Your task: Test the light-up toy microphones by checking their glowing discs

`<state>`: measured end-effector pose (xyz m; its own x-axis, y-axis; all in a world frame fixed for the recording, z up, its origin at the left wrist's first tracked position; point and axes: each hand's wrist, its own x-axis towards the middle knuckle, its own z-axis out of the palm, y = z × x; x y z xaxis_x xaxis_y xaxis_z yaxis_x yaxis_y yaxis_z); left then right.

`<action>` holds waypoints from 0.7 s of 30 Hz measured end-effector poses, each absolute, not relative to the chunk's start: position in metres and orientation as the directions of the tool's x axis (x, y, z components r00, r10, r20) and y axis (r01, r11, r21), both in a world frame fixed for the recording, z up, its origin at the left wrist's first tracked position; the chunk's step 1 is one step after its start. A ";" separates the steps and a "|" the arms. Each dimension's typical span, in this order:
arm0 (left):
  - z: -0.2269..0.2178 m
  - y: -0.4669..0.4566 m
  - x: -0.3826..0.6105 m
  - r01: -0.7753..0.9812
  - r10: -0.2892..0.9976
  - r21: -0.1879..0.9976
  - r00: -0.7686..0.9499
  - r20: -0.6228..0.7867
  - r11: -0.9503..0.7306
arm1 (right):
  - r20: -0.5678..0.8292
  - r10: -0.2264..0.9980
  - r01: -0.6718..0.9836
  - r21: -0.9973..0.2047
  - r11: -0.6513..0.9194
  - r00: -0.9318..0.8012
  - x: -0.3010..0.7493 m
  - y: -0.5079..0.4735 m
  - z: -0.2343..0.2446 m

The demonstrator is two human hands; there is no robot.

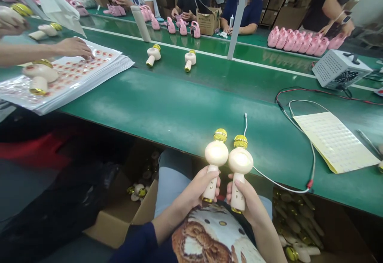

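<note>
My left hand [196, 189] is closed round the handle of a cream mushroom-shaped toy microphone [215, 155] with a gold mesh top, held upright. My right hand [247, 199] grips the handle of a second, matching toy microphone [239, 161] right beside the first, their round heads nearly touching. Both are held above my lap, just before the near edge of the green conveyor belt [179, 107]. A white cable [311, 155] with a small plug end lies on the belt just behind the microphones.
A yellow sticker sheet [335, 139] and a white box-shaped device [339, 69] sit at right. Two more microphones [172, 57] lie on the belt. A co-worker's hand [73, 48] rests on stacked sticker sheets [74, 75] at left. Cardboard boxes of microphones [295, 223] stand below. People sit across with pink toys [299, 42].
</note>
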<state>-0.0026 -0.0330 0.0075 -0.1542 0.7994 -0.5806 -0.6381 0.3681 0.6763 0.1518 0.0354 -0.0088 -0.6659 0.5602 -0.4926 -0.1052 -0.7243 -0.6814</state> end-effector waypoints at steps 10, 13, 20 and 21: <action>-0.004 -0.033 0.003 -0.574 0.810 0.734 -0.196 -0.553 0.362 | -0.457 0.588 -0.119 -0.713 -0.691 -0.667 0.153 0.030 -0.022; -0.004 -0.034 0.003 -0.572 0.807 0.734 -0.197 -0.557 0.367 | -0.465 0.585 -0.111 -0.712 -0.693 -0.665 0.154 0.031 -0.020; -0.010 -0.036 0.005 -0.565 0.810 0.748 -0.219 -0.544 0.350 | -0.479 0.655 -0.115 -0.750 -0.651 -0.585 0.149 0.027 -0.022; -0.012 -0.036 0.006 -0.563 0.809 0.751 -0.227 -0.542 0.346 | -0.473 0.679 -0.114 -0.769 -0.630 -0.561 0.147 0.025 -0.025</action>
<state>0.0062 -0.0356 -0.0119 -0.2268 0.8089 -0.5424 -0.5625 0.3458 0.7510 0.1466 0.0250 -0.0247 -0.5610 0.6791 -0.4734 -0.1136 -0.6296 -0.7686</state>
